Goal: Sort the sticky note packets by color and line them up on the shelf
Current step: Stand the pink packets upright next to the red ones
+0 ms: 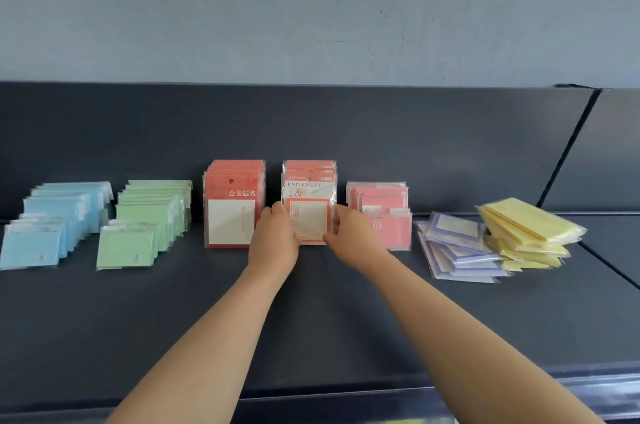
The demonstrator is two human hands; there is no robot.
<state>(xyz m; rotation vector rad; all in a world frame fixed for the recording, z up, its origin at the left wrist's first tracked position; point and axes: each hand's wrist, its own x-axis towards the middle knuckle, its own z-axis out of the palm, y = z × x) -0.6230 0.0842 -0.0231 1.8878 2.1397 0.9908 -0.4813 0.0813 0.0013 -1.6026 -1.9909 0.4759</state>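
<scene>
Sticky note packets stand in upright rows on a dark shelf (311, 319): blue (52, 226), green (145, 226), a red row with white squares (232, 205), a second red row with "UNIVERSITY" on the front packet (310, 201), and pink (381, 212). Purple packets (453, 247) and yellow packets (530, 229) lie in loose heaps at the right. My left hand (275, 236) grips the left edge of the front "UNIVERSITY" packet. Opposite it, my right hand (349, 233) grips that packet's right edge.
The shelf's dark back panel (311, 125) rises behind the rows, under a grey wall. A seam at the right splits off a neighbouring shelf section (609, 240). The shelf's front lip (485, 389) runs along the bottom.
</scene>
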